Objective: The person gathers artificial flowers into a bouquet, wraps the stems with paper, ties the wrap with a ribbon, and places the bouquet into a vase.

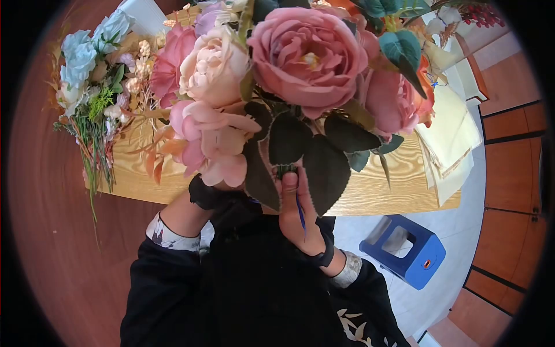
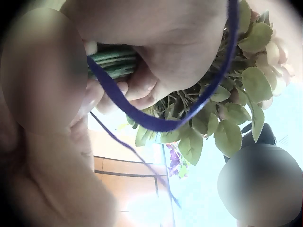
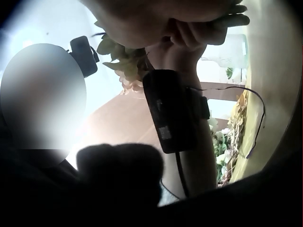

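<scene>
A large bouquet of pink and cream artificial flowers [image 1: 309, 58] fills the upper middle of the head view. Below its dark leaves, my right hand [image 1: 303, 222] grips the green stems [image 1: 286, 170], thumb across their front. My left hand is mostly hidden behind pink petals in that view; in the left wrist view, the left hand [image 2: 165, 42] curls round the bundled stems [image 2: 116, 61], close to the right hand [image 2: 66, 175]. A purple-blue ribbon [image 2: 156, 124] loops below the stems, one thin end hanging. In the right wrist view, the right hand [image 3: 137, 21] is dark.
On the wooden table [image 1: 393, 196], a blue and white flower bunch [image 1: 87, 69] lies at the left and pale wrapping sheets [image 1: 448, 130] at the right. A blue stool [image 1: 404, 251] stands on the floor. The right wrist view includes a clear glass container [image 3: 232, 52].
</scene>
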{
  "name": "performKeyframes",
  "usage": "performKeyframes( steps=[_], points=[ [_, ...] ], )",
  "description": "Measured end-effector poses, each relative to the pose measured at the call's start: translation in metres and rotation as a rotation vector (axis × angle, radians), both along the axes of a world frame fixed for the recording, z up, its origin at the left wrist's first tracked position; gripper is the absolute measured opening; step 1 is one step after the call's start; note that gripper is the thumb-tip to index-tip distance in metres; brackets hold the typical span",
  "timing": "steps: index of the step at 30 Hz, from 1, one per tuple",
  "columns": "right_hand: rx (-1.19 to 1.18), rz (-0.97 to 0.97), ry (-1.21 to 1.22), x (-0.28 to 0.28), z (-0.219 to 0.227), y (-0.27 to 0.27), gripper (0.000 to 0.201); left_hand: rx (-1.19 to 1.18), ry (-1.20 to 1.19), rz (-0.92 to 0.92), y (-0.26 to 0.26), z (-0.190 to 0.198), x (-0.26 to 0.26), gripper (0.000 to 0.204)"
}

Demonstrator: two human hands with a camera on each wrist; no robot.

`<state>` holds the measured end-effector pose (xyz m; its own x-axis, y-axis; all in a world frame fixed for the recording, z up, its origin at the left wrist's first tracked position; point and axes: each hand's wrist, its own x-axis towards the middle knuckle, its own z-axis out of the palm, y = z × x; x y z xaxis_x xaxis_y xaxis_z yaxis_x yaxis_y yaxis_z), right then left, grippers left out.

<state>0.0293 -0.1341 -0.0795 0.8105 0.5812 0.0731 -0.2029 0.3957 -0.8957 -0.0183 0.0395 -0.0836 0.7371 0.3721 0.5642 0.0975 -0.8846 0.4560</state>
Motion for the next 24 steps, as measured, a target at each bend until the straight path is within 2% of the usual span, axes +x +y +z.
performKeyframes(
  steps=[1,3,4,6,10,11,12,13,14,15,16,17,18,19,21,22,24],
  points=[
    [0.000,-0.001,0.000,0.004,0.004,-0.001,0.022,0.162,-0.048,0.057,0.007,-0.001,-0.002,0.040],
    [-0.113,0.003,-0.434,0.015,0.018,-0.002,0.028,0.152,-0.018,0.016,0.000,0.012,-0.005,0.039],
    [-0.113,0.002,-0.435,0.015,0.018,-0.002,0.028,0.142,0.012,-0.026,-0.006,0.018,-0.012,0.039],
    [-0.010,0.025,-0.263,0.013,0.018,-0.004,0.024,0.124,0.074,-0.110,-0.016,0.031,-0.003,0.037],
    [-0.027,-0.051,-0.194,0.005,0.003,-0.013,0.021,0.090,0.203,-0.294,-0.031,0.057,-0.002,0.034],
    [-0.256,-0.152,-0.653,0.008,-0.020,-0.020,0.021,0.082,0.233,-0.343,-0.035,0.063,-0.002,0.034],
    [-0.493,-0.257,-1.107,0.013,-0.018,-0.019,0.020,0.077,0.265,-0.396,-0.040,0.070,0.008,0.033],
    [-0.296,-0.045,-0.703,0.019,-0.010,-0.023,0.024,0.075,0.299,-0.454,-0.049,0.077,-0.003,0.032],
    [-0.299,-0.058,-0.696,0.016,-0.017,-0.024,0.024,0.068,0.335,-0.508,-0.050,0.083,0.003,0.032],
    [-0.461,-0.143,-0.890,0.012,-0.030,-0.027,0.027,-0.182,0.400,-0.495,-0.056,0.098,0.004,0.028],
    [-0.622,-0.224,-1.085,0.009,-0.037,-0.028,0.030,-0.183,0.403,-0.495,-0.055,0.099,0.002,0.028],
    [-0.562,-0.226,-1.109,0.017,-0.012,-0.023,0.026,-0.311,0.537,-0.483,-0.052,0.101,-0.002,0.028],
    [-0.556,-0.222,-1.108,0.019,-0.008,-0.021,0.026,-0.441,0.670,-0.464,-0.050,0.102,-0.005,0.027],
    [-0.465,-0.218,-0.915,0.021,-0.007,-0.019,0.024,-0.442,0.670,-0.456,-0.052,0.103,-0.007,0.027],
    [-0.266,-0.240,-0.562,0.018,0.001,-0.010,0.016,-0.786,0.382,-0.313,-0.055,0.105,-0.007,0.021],
    [-0.264,-0.238,-0.565,0.016,0.009,-0.008,0.016,-0.785,0.379,-0.311,-0.058,0.108,-0.005,0.021],
    [0.452,0.096,0.616,0.011,0.024,-0.005,0.012,-0.550,0.348,-0.437,-0.064,0.116,-0.002,0.022]
  ],
)
